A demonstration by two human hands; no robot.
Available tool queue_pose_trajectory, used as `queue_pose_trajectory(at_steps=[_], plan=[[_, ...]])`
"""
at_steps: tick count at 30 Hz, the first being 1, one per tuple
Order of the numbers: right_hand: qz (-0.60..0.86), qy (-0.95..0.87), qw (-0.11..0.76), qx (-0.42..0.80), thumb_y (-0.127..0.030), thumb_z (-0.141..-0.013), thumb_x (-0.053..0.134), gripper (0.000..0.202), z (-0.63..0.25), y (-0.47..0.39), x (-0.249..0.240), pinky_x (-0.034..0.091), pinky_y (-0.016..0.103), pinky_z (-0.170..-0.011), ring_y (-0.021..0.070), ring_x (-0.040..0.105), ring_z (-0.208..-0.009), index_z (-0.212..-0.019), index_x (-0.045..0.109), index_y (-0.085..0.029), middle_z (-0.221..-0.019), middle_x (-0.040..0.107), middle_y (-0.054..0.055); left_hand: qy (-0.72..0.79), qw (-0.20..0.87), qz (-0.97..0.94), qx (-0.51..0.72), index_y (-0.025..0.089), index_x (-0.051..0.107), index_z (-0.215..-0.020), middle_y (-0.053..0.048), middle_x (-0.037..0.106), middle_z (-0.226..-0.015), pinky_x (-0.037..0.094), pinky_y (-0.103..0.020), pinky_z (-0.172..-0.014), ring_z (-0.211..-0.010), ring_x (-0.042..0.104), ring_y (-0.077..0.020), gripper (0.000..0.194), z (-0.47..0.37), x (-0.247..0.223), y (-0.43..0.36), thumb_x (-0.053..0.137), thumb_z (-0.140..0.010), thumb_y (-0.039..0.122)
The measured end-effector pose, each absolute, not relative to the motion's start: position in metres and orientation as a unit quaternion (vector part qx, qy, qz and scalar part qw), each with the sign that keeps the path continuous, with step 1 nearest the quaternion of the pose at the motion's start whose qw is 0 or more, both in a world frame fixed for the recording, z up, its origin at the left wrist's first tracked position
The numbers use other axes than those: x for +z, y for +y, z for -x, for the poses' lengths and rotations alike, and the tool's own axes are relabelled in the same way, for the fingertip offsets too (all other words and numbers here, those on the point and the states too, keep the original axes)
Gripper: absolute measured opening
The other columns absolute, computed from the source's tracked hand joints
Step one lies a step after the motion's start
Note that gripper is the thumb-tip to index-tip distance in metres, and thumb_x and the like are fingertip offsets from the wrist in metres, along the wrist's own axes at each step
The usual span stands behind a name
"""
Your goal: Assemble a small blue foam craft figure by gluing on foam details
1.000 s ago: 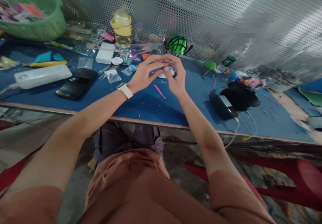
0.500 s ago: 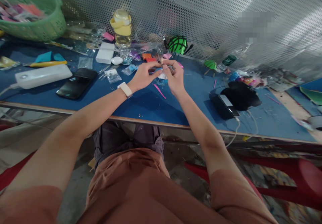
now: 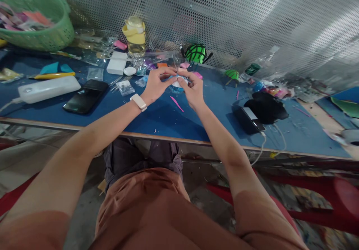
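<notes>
Above the blue tabletop, both hands meet around a small white-and-blue piece; its exact kind is too small to tell. My left hand, with a pale band on the wrist, pinches its left side between thumb and fingers. From the right, my right hand presses thumb and fingers on it too. Blue material shows just under the fingertips, partly hidden by them. A thin pink plastic tool lies on the table just below the hands.
Left are a black phone, a white power bank and a green basket. Behind stand a yellow-topped bottle and a green-and-black turtle-like figure. A black device with a cable lies right. Perforated metal panel closes the back.
Both hands have shifted slightly and the thumbs sit closer together on the piece. More of its white face shows between the thumbs. The view has tilted a little.
</notes>
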State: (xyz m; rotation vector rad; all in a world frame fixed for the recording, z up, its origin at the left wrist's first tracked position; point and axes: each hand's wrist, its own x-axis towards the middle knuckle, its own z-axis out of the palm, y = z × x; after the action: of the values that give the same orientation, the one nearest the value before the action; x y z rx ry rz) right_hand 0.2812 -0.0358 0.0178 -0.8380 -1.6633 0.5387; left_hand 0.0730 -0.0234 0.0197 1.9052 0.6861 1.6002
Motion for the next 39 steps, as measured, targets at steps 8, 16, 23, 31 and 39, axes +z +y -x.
queue_pose_trajectory(at_steps=[8,16,23,31,39], plan=[[0.309,-0.73,0.596,0.127,-0.083,-0.106,0.079,0.051,-0.28,-0.044,0.028,0.065,0.058,-0.126,0.0311,0.082,-0.133,-0.117,0.09,-0.035,-0.129,0.089,0.008,0.27,0.203,-0.736,0.587,0.027,0.083,-0.106,-0.01,0.087,-0.137,0.074,-0.045,-0.109,-0.14,0.081,-0.0275,0.026,-0.069,0.028,-0.032,0.088,-0.112,0.051],[0.335,-0.734,0.582,0.102,-0.086,-0.108,0.072,0.054,-0.279,-0.051,0.033,0.062,0.06,-0.13,0.0325,0.08,-0.137,-0.117,0.088,-0.036,-0.131,0.088,0.008,0.277,0.212,-0.736,0.58,0.027,0.086,-0.112,-0.012,0.085,-0.138,0.076,-0.042,-0.106,-0.137,0.082,-0.0267,0.028,-0.068,0.037,-0.042,0.087,-0.112,0.056],[0.316,-0.736,0.591,0.095,-0.084,-0.109,0.074,0.051,-0.278,-0.05,0.032,0.063,0.061,-0.129,0.0324,0.081,-0.133,-0.114,0.086,-0.034,-0.128,0.088,0.009,0.27,0.207,-0.739,0.581,0.028,0.086,-0.109,-0.011,0.085,-0.134,0.076,-0.042,-0.103,-0.126,0.084,-0.0249,0.036,-0.068,0.034,-0.039,0.083,-0.113,0.064],[0.321,-0.739,0.585,0.09,-0.082,-0.11,0.071,0.05,-0.28,-0.047,0.028,0.063,0.06,-0.128,0.0334,0.08,-0.133,-0.118,0.083,-0.034,-0.13,0.085,0.01,0.274,0.111,-0.766,0.57,0.03,0.088,-0.109,-0.011,0.087,-0.126,0.068,-0.059,-0.122,-0.129,0.082,-0.0312,0.045,-0.064,0.036,-0.041,0.073,-0.116,0.072],[0.311,-0.742,0.585,0.101,-0.08,-0.111,0.07,0.049,-0.282,-0.044,0.023,0.064,0.06,-0.127,0.0327,0.08,-0.135,-0.129,0.08,-0.035,-0.134,0.083,0.009,0.27,0.097,-0.782,0.554,0.03,0.083,-0.128,-0.013,0.083,-0.133,0.067,-0.06,-0.122,-0.134,0.08,-0.0345,0.046,-0.063,0.036,-0.04,0.067,-0.118,0.072]])
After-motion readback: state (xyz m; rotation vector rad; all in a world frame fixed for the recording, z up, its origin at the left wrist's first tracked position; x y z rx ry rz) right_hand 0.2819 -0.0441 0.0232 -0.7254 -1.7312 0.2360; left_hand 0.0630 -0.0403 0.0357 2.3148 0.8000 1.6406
